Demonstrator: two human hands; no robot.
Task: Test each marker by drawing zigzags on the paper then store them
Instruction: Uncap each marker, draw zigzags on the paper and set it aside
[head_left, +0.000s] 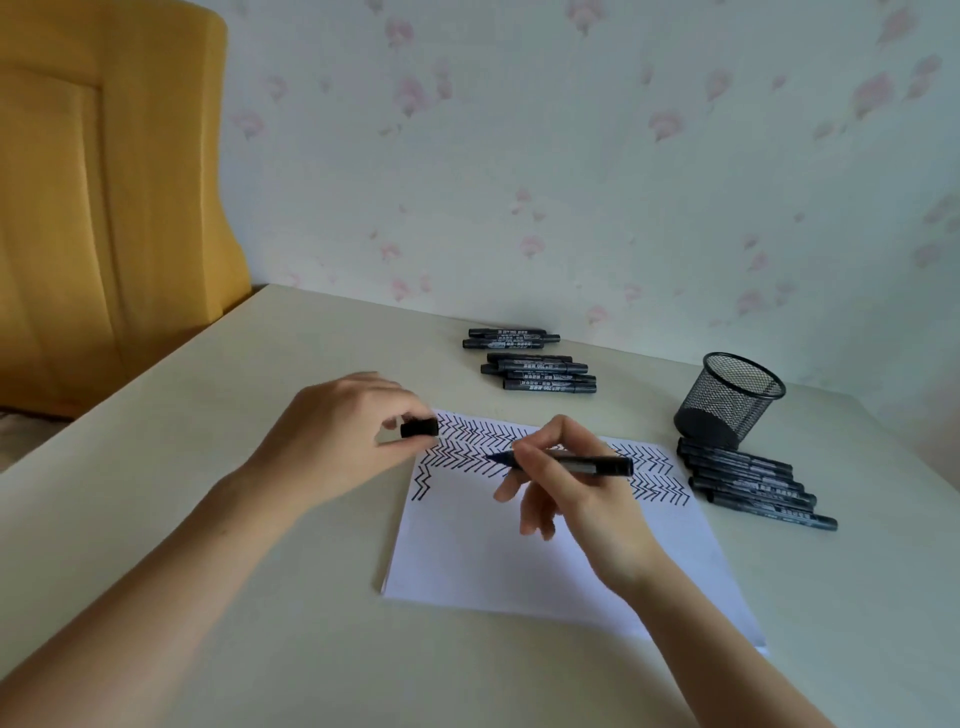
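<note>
A white sheet of paper (519, 551) lies on the table with rows of black zigzags across its far part. My right hand (576, 493) grips an uncapped black marker (587, 462), tip pointing left just above the zigzags. My left hand (337, 441) pinches the marker's black cap (420, 428) over the paper's far left corner. A black mesh pen cup (730, 400) stands at the right. Several capped black markers (753, 480) lie in a row beside the paper under the cup. More capped markers (540, 371) lie in two groups farther back.
The cream table (260, 571) meets a floral-papered wall (571, 182) at the back. A yellow chair back (104, 208) stands past the table's left edge.
</note>
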